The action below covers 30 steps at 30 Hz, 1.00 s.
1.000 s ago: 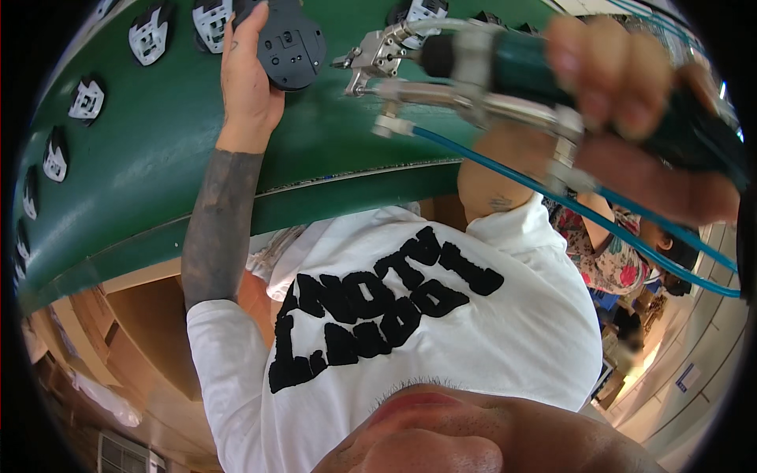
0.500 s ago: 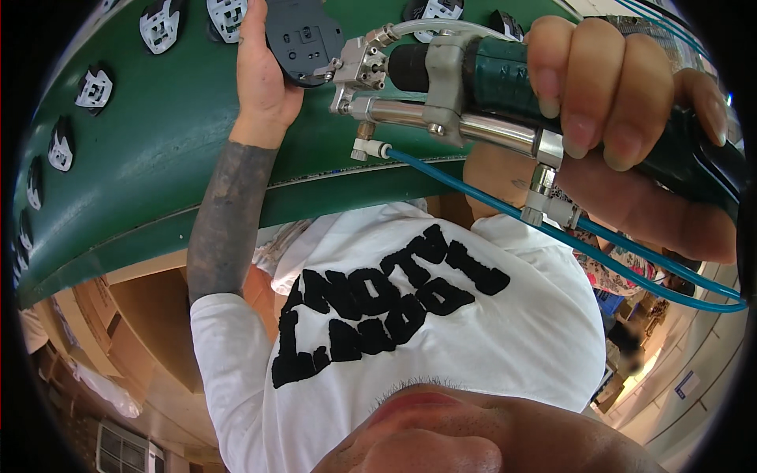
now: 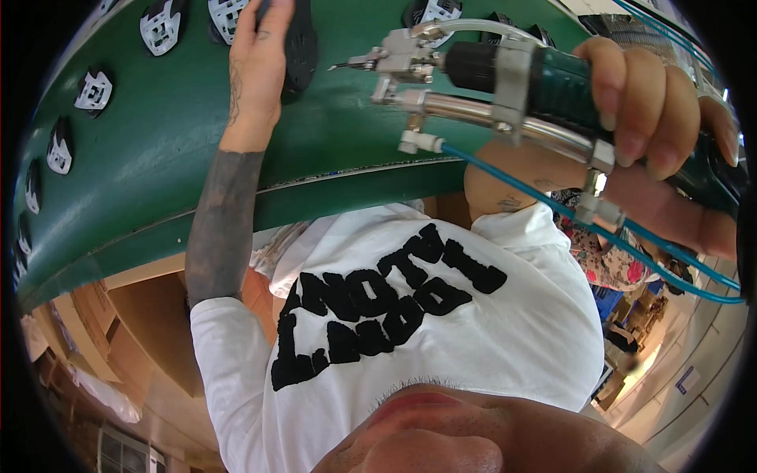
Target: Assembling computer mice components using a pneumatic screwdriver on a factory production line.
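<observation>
At the upper left, my left hand (image 3: 259, 79) grips a flat dark-grey moulded plastic part (image 3: 300, 51) by its side, tilted so its inner face is seen at a slant. The part's far end runs out of the frame. My right hand (image 3: 650, 110) wraps around the dark-green handle of a pneumatic dispensing tool (image 3: 512, 91). A metal clamp joins the handle to a steel cylinder and a small metal valve block. The thin needle tip points left toward the dark part, with a gap between them. Teal air hoses (image 3: 505, 189) hang from the tool.
A green conveyor belt (image 3: 150, 201) curves across the top and left. Several white-and-black plastic shells (image 3: 162, 27) lie spaced along it, some behind the tool. Cardboard boxes (image 3: 150, 323) stand below at the left. Another person's flowered clothing (image 3: 603, 260) shows at the right.
The tool has moved to the right, away from the dark part. My left hand has turned the part from face-on to a steep slant and moved it slightly up and left.
</observation>
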### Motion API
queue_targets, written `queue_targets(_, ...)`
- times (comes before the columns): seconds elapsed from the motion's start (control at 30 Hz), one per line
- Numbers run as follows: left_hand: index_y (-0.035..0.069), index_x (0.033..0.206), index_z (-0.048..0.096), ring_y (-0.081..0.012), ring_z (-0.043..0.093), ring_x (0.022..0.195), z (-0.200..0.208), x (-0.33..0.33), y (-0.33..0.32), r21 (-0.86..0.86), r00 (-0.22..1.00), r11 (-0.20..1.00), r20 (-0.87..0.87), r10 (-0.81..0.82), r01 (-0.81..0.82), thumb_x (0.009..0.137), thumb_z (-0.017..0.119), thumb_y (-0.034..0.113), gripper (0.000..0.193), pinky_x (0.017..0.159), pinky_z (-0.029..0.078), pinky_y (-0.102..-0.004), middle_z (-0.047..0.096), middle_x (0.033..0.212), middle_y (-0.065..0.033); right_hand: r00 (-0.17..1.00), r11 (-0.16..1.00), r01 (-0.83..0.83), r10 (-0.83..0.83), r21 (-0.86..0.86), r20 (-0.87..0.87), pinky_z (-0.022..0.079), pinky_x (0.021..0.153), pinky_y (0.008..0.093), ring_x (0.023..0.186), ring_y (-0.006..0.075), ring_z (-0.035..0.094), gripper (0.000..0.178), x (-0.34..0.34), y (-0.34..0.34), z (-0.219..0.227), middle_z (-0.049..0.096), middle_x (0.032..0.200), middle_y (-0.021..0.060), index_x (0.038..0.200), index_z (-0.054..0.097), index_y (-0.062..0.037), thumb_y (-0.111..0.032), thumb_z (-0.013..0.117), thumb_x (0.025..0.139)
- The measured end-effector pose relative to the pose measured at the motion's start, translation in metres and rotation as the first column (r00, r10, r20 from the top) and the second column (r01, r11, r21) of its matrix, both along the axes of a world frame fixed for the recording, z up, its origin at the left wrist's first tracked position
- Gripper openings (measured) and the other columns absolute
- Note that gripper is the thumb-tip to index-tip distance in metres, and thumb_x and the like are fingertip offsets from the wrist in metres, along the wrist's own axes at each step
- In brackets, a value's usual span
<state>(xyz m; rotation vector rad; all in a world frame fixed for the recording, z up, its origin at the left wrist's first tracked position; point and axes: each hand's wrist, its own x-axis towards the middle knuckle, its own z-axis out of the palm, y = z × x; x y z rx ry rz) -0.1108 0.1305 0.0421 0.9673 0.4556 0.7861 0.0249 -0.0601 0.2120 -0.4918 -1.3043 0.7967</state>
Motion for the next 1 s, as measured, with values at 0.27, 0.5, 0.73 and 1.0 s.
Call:
queue_targets(0.27, 0.017, 0.12, 0.061, -0.0258, 0.057, 0.108, 0.022, -0.014, -0.012, 0.962, 0.938, 0.097, -0.269, 0.219, 0.253, 0.076, 0.075, 0.028, 0.048, 0.088, 0.047, -0.0375, 0.059, 0.119, -0.0086, 0.999, 0.998, 0.05, -0.051, 0.024, 0.02, 0.039, 0.079, 0.0285, 0.076, 0.012, 0.058, 0.061, 0.025, -0.021, 0.016, 0.062, 0.083, -0.0035, 0.108, 0.063, -0.0174, -0.065, 0.068, 0.071)
queue_targets(0.5, 0.013, 0.087, 0.074, -0.0192, 0.065, 0.081, 0.022, -0.003, -0.017, 0.956, 0.999, 0.288, -0.052, -0.011, 0.053, 0.075, 0.076, 0.017, 0.013, 0.073, 0.051, -0.0305, 0.069, 0.084, -0.0015, 0.972, 0.952, -0.221, 0.232, 0.214, -0.026, 0.037, 0.079, 0.0284, 0.077, 0.01, 0.06, 0.052, 0.095, -0.044, -0.015, 0.067, 0.085, -0.0063, 0.105, 0.063, -0.0136, -0.047, 0.078, 0.069)
queue_targets(0.73, 0.02, 0.088, 0.07, -0.014, 0.061, 0.078, 0.001, 0.033, -0.035, 0.982, 0.996, 0.172, 0.065, 0.066, -0.075, 0.077, 0.075, 0.023, 0.012, 0.069, 0.047, -0.0296, 0.065, 0.086, 0.0058, 0.984, 0.986, 0.159, -0.162, 0.056, 0.067, 0.036, 0.062, 0.0342, 0.06, 0.0177, 0.043, 0.068, 0.057, -0.045, 0.009, 0.046, 0.073, 0.0041, 0.125, 0.047, -0.0061, -0.064, 0.043, 0.09)
queue_targets(1.0, 0.021, 0.089, 0.066, -0.0146, 0.06, 0.078, 0.0, 0.035, -0.027, 0.995, 0.994, 0.055, 0.082, 0.068, -0.086, 0.078, 0.074, 0.024, 0.014, 0.071, 0.046, -0.0298, 0.062, 0.09, 0.0054, 0.992, 0.984, 0.056, -0.035, 0.171, -0.124, 0.033, 0.077, 0.0252, 0.07, 0.011, 0.054, 0.065, 0.091, -0.053, -0.022, 0.058, 0.08, -0.0022, 0.112, 0.055, -0.0117, -0.051, 0.074, 0.063)
